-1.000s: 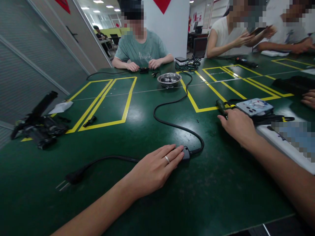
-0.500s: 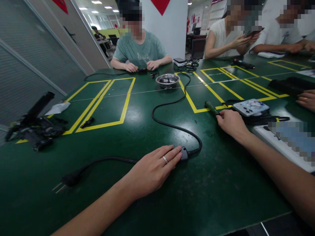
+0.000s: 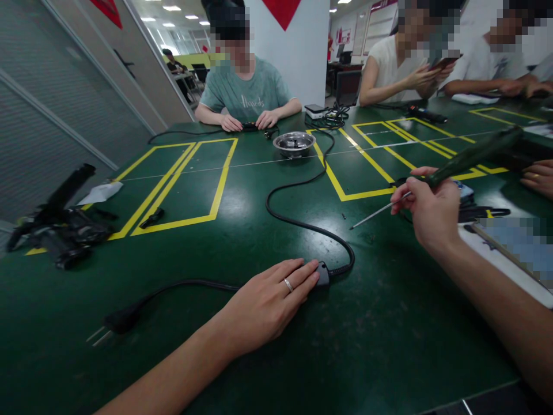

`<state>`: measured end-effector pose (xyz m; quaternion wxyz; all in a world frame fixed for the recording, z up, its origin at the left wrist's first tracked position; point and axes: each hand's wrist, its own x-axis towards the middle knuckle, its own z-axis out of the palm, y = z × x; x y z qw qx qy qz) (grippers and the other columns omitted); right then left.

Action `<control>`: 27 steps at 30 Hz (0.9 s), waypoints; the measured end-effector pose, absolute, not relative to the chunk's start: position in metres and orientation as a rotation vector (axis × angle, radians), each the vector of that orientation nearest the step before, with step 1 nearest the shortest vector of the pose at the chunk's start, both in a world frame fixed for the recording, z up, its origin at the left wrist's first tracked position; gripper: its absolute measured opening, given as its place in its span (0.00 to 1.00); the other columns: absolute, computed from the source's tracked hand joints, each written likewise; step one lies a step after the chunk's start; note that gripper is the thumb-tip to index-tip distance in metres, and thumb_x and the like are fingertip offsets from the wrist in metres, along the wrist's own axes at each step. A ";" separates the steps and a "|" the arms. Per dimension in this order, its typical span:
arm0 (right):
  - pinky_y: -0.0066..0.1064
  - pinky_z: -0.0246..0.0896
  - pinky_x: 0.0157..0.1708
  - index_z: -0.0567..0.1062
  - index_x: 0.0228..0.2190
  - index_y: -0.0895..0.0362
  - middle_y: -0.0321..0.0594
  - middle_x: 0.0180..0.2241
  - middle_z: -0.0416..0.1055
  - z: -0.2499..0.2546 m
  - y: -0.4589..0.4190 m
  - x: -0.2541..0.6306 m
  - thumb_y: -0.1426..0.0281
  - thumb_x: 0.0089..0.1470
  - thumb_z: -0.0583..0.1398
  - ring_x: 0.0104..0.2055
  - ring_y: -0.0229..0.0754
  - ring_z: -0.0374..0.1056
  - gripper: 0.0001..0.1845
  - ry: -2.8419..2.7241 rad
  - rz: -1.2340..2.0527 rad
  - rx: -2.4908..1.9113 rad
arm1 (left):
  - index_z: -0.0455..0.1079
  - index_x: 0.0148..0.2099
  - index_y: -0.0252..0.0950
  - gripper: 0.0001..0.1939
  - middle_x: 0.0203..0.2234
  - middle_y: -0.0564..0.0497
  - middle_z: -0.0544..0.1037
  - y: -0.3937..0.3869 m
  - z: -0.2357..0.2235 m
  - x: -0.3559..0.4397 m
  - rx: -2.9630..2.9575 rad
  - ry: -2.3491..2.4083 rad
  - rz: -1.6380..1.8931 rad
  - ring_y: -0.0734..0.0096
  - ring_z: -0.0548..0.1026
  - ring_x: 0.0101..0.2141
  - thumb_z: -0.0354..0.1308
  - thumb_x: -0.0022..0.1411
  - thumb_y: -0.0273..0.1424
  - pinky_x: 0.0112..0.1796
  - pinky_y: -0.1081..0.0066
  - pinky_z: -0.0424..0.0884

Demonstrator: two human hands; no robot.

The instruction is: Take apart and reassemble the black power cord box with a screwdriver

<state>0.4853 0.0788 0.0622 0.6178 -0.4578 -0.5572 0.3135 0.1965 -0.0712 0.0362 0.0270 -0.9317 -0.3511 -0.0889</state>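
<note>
Across a green table (image 3: 207, 369) marked with yellow tape (image 3: 220, 187), we work opposite a person in a pale green shirt (image 3: 246, 92), whose hands rest on a small black item at the far edge. Black gear (image 3: 64, 230) lies heaped at the left. A black cord (image 3: 302, 221) winds from the far side, past the metal bowl (image 3: 280, 151), to the near centre. Our right hand (image 3: 434, 213), at the right, clenches its fingers around a green-handled screwdriver (image 3: 475, 155), raised at a slant above the table, handle to the right, its shaft pointing down and left. Our left hand (image 3: 270, 302) lies palm down at near centre, fingers extended and unclenched across the grey box (image 3: 322, 274) on the cord, touching it. The two-pin plug (image 3: 123, 321) rests near left. Smallest of all, a dark screw-like piece (image 3: 344, 217) lies just left of the screwdriver's tip, beyond the grey box.
</note>
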 end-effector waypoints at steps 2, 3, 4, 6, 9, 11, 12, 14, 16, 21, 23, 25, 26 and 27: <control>0.34 0.65 0.21 0.61 0.39 0.50 0.31 0.21 0.66 0.059 0.077 0.482 0.63 0.58 0.54 0.21 0.40 0.66 0.08 -1.282 0.667 -1.068 | 0.56 0.66 0.30 0.24 0.63 0.42 0.61 -0.071 0.037 0.197 -2.875 -1.085 -0.280 0.54 0.64 0.60 0.48 0.69 0.25 0.57 0.54 0.69; 0.34 0.66 0.22 0.62 0.39 0.50 0.31 0.21 0.66 0.058 0.076 0.481 0.62 0.59 0.54 0.21 0.41 0.66 0.07 -1.289 0.655 -1.062 | 0.56 0.66 0.30 0.24 0.63 0.42 0.62 -0.071 0.037 0.197 -2.874 -1.082 -0.283 0.54 0.64 0.60 0.48 0.69 0.25 0.57 0.54 0.69; 0.34 0.66 0.21 0.63 0.38 0.50 0.32 0.21 0.67 0.057 0.075 0.480 0.61 0.60 0.53 0.20 0.41 0.66 0.08 -1.289 0.653 -1.042 | 0.56 0.66 0.30 0.24 0.63 0.42 0.62 -0.071 0.036 0.197 -2.871 -1.077 -0.288 0.54 0.64 0.59 0.48 0.69 0.25 0.56 0.53 0.69; 0.35 0.66 0.18 0.65 0.37 0.50 0.32 0.19 0.68 0.054 0.075 0.479 0.60 0.60 0.54 0.20 0.43 0.67 0.08 -1.266 0.681 -0.973 | 0.56 0.66 0.30 0.24 0.63 0.41 0.62 -0.070 0.035 0.196 -2.866 -1.061 -0.299 0.54 0.65 0.59 0.48 0.69 0.25 0.55 0.53 0.70; 0.35 0.66 0.16 0.68 0.35 0.50 0.33 0.18 0.69 0.050 0.077 0.479 0.60 0.59 0.56 0.20 0.44 0.68 0.07 -1.231 0.706 -0.889 | 0.56 0.66 0.29 0.24 0.63 0.42 0.62 -0.070 0.034 0.196 -2.858 -1.044 -0.301 0.54 0.65 0.59 0.48 0.69 0.25 0.55 0.54 0.70; 0.35 0.66 0.16 0.69 0.35 0.50 0.33 0.19 0.71 0.048 0.078 0.478 0.61 0.59 0.57 0.20 0.45 0.69 0.06 -1.239 0.704 -0.871 | 0.56 0.66 0.29 0.24 0.63 0.42 0.62 -0.069 0.033 0.196 -2.852 -1.040 -0.304 0.54 0.65 0.59 0.48 0.69 0.26 0.56 0.54 0.69; 0.35 0.66 0.16 0.69 0.35 0.50 0.33 0.19 0.71 0.047 0.078 0.478 0.61 0.59 0.56 0.20 0.44 0.70 0.06 -1.245 0.700 -0.870 | 0.55 0.66 0.29 0.24 0.63 0.42 0.62 -0.069 0.033 0.196 -2.851 -1.039 -0.309 0.54 0.65 0.59 0.48 0.69 0.26 0.56 0.54 0.69; 0.36 0.66 0.16 0.70 0.35 0.50 0.34 0.19 0.72 0.046 0.077 0.478 0.62 0.60 0.56 0.20 0.45 0.70 0.06 -1.254 0.693 -0.870 | 0.55 0.66 0.30 0.25 0.63 0.43 0.61 -0.070 0.032 0.195 -2.854 -1.040 -0.318 0.55 0.64 0.59 0.49 0.69 0.26 0.57 0.54 0.68; 0.36 0.67 0.17 0.70 0.35 0.51 0.33 0.20 0.72 0.046 0.077 0.477 0.62 0.60 0.56 0.21 0.45 0.71 0.06 -1.261 0.690 -0.863 | 0.54 0.67 0.30 0.25 0.64 0.43 0.61 -0.070 0.032 0.195 -2.861 -1.048 -0.321 0.55 0.64 0.59 0.49 0.69 0.26 0.57 0.54 0.68; 0.34 0.67 0.18 0.70 0.36 0.51 0.33 0.20 0.73 0.045 0.076 0.477 0.63 0.60 0.56 0.22 0.44 0.72 0.06 -1.278 0.670 -0.847 | 0.53 0.67 0.32 0.26 0.64 0.44 0.60 -0.071 0.033 0.195 -2.872 -1.070 -0.303 0.56 0.64 0.59 0.48 0.69 0.26 0.57 0.54 0.67; 0.35 0.67 0.19 0.70 0.36 0.50 0.33 0.21 0.73 0.045 0.076 0.477 0.63 0.61 0.56 0.23 0.44 0.73 0.06 -1.283 0.673 -0.852 | 0.53 0.67 0.31 0.26 0.64 0.44 0.60 -0.071 0.033 0.195 -2.870 -1.069 -0.292 0.55 0.64 0.60 0.48 0.69 0.26 0.58 0.54 0.67; 0.35 0.67 0.19 0.70 0.36 0.49 0.34 0.21 0.73 0.044 0.076 0.478 0.63 0.61 0.56 0.23 0.44 0.72 0.05 -1.283 0.676 -0.857 | 0.54 0.67 0.31 0.25 0.64 0.44 0.60 -0.071 0.033 0.195 -2.861 -1.066 -0.292 0.55 0.63 0.60 0.49 0.69 0.26 0.57 0.54 0.67; 0.35 0.67 0.19 0.70 0.36 0.49 0.34 0.21 0.73 0.044 0.076 0.478 0.63 0.61 0.55 0.22 0.44 0.72 0.05 -1.283 0.677 -0.860 | 0.54 0.67 0.31 0.25 0.64 0.44 0.61 -0.071 0.033 0.195 -2.857 -1.064 -0.295 0.55 0.63 0.60 0.49 0.69 0.26 0.57 0.54 0.68; 0.36 0.66 0.19 0.70 0.36 0.49 0.34 0.21 0.73 0.044 0.076 0.478 0.63 0.61 0.55 0.22 0.44 0.71 0.05 -1.283 0.677 -0.862 | 0.54 0.67 0.31 0.25 0.64 0.44 0.61 -0.071 0.033 0.195 -2.853 -1.061 -0.299 0.55 0.64 0.59 0.49 0.69 0.26 0.57 0.54 0.68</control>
